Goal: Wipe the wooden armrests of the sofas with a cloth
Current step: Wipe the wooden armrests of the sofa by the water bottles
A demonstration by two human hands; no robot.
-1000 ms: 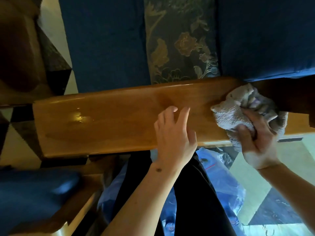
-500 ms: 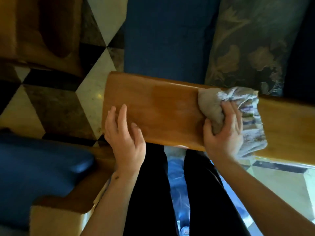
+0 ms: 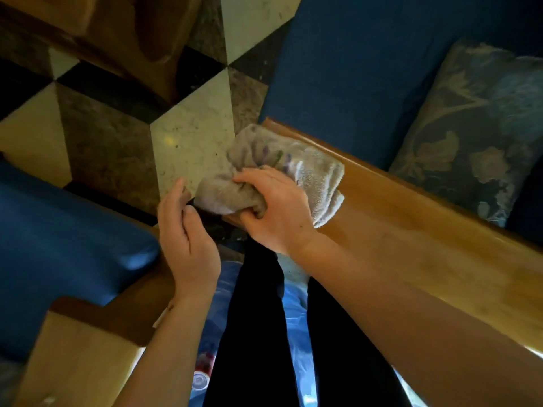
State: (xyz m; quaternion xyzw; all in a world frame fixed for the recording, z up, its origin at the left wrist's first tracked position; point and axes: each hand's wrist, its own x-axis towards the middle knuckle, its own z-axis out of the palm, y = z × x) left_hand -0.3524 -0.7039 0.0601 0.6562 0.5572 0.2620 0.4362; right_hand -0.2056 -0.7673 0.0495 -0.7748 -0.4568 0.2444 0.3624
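Observation:
A glossy wooden armrest [image 3: 411, 218] runs from the centre toward the lower right, beside a blue sofa seat [image 3: 352, 69]. A crumpled grey-white cloth [image 3: 282, 168] covers the armrest's near-left end and hangs over it. My right hand [image 3: 276, 207] is shut on the cloth, pressing it on that end. My left hand [image 3: 185, 230] hovers just left of the cloth with fingers apart, its fingertips close to the cloth's edge; I cannot tell if they touch. It holds nothing.
A floral cushion [image 3: 476, 136] lies on the sofa seat at right. A second sofa with a blue cushion [image 3: 58, 245] and a wooden armrest [image 3: 73, 362] sits at lower left. Patterned floor tiles [image 3: 191, 136] lie between. A blue plastic bag [image 3: 217, 333] is by my legs.
My right hand slid the cloth leftward along the armrest to its end. My left hand came off the armrest and now hovers beside the end.

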